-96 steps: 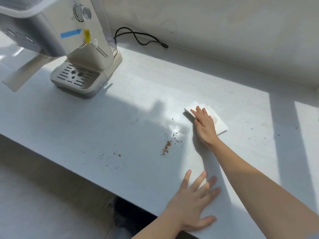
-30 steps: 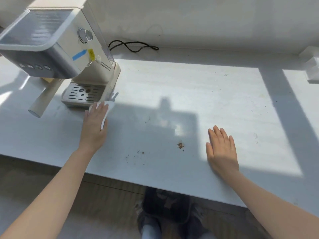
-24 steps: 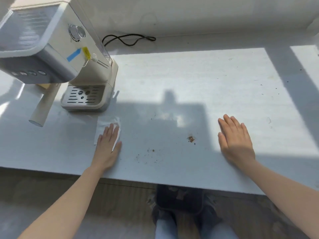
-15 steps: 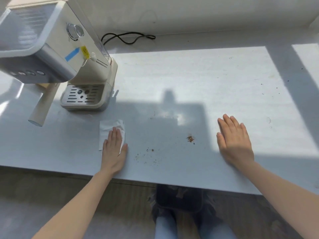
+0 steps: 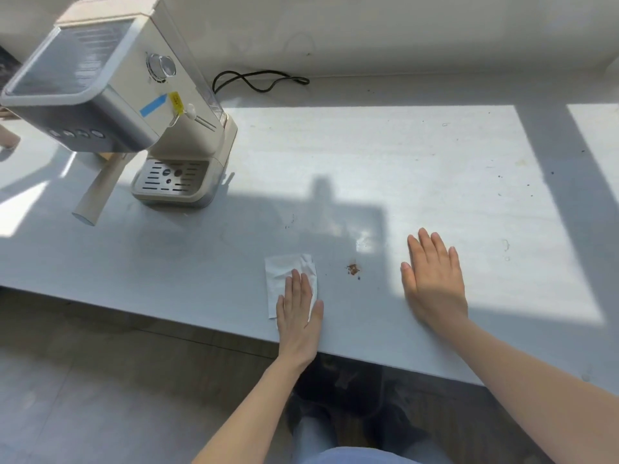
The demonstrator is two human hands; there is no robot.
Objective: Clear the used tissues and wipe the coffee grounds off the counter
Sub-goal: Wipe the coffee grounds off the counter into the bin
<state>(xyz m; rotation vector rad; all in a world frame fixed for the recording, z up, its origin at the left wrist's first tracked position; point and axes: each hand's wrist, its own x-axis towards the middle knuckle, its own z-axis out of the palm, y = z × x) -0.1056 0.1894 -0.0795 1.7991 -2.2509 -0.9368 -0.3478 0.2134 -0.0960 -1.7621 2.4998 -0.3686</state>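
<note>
left hand [image 5: 299, 315] + tissue [image 5: 284, 272] | slid right from machine | now beside grounds [image 5: 352, 269]

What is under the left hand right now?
The left hand lies flat on a white tissue spread on the counter. The tissue's far part shows beyond the fingers; the part beneath the palm, and any grounds under it, is covered.

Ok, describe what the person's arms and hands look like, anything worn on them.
Both forearms are bare up to the frame edge, with no sleeves in view. The left hand and right hand are bare too: no gloves, rings, watch or bracelets visible. Nails look short and unpainted.
</note>
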